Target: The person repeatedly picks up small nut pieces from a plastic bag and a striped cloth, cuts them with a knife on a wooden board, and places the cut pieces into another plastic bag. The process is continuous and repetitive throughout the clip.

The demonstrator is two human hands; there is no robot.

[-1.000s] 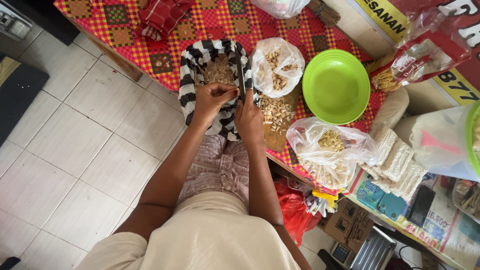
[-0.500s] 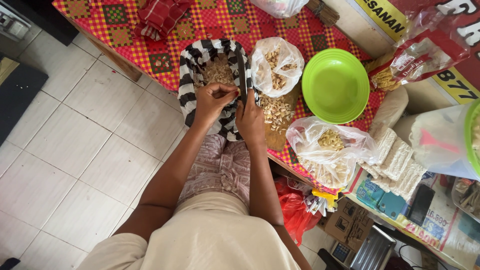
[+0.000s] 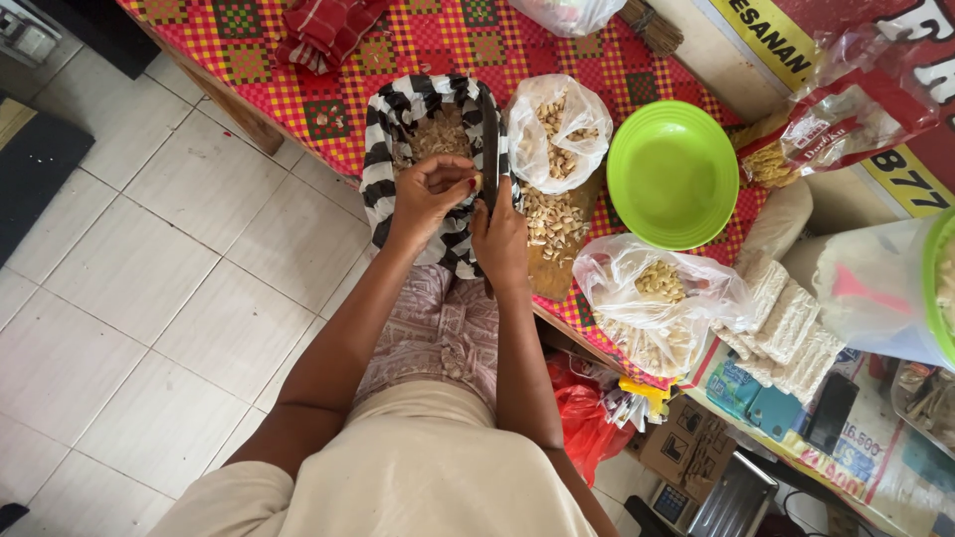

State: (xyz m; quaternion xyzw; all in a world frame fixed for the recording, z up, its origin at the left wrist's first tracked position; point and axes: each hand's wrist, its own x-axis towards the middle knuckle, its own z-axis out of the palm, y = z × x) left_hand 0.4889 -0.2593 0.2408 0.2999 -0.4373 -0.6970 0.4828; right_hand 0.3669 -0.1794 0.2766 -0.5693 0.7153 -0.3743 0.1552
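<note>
A small pale clove point(image 3: 476, 182), likely garlic, sits pinched in the left hand point(image 3: 430, 194) over the striped bag point(image 3: 383, 149). The right hand point(image 3: 500, 234) grips a knife point(image 3: 489, 149), blade up beside it. Peeling seems underway; the next cut needs the edge eased under the skin, clear of the fingertips.

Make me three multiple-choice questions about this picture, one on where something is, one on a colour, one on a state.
1. Where is the knife?
A. in the right hand
B. on the floor
C. in the bowl

2. What colour is the bowl?
A. blue
B. green
C. white

3. What is inside the bowl?
A. rice
B. water
C. nothing visible

Answers:
1 A, the right hand grips the handle, blade pointing away over the striped bag.
2 B, it is bright green.
3 C, its inside shows bare.
</note>
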